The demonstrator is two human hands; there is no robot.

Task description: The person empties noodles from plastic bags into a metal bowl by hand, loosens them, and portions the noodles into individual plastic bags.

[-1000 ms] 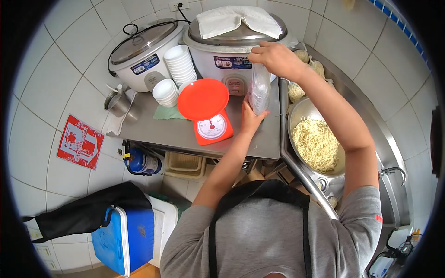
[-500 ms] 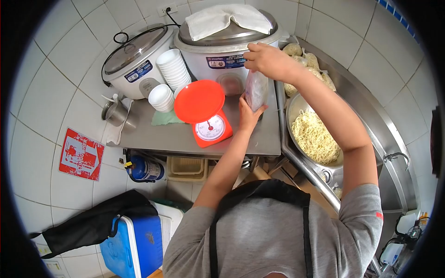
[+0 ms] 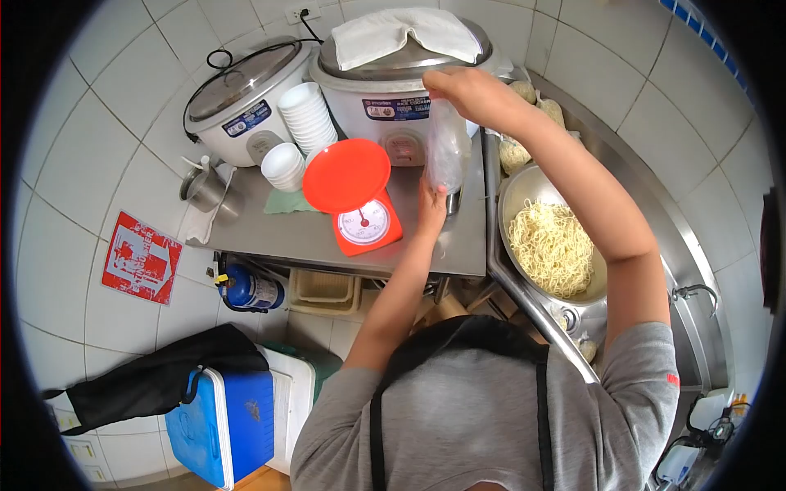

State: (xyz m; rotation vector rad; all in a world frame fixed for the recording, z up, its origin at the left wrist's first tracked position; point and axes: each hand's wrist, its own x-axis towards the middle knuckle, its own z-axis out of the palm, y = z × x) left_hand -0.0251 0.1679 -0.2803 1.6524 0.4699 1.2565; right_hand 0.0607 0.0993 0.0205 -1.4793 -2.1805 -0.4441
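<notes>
A clear plastic bag (image 3: pixel 449 151) hangs upright over the right part of the steel counter (image 3: pixel 270 237). My right hand (image 3: pixel 458 88) is closed on its top end. Lower down, my left hand (image 3: pixel 432 203) grips the bag's bottom from the left. The bag's contents are too blurred to tell. Just left of the bag stands a red scale (image 3: pixel 367 225) with a round red pan (image 3: pixel 347 174) on top. To the right, a metal bowl (image 3: pixel 536 184) holds yellow noodles (image 3: pixel 553 250).
Two rice cookers (image 3: pixel 237 106) (image 3: pixel 352 90) line the back, the larger with a white cloth (image 3: pixel 405 37) on its lid. White bowls (image 3: pixel 307 114) are stacked before them. Bagged noodles (image 3: pixel 514 155) lie behind the metal bowl. A metal pot (image 3: pixel 205 188) sits at the left.
My right hand and the bag have shifted slightly left. My left hand has turned and now sits lower against the bag. The camera view has moved a little.
</notes>
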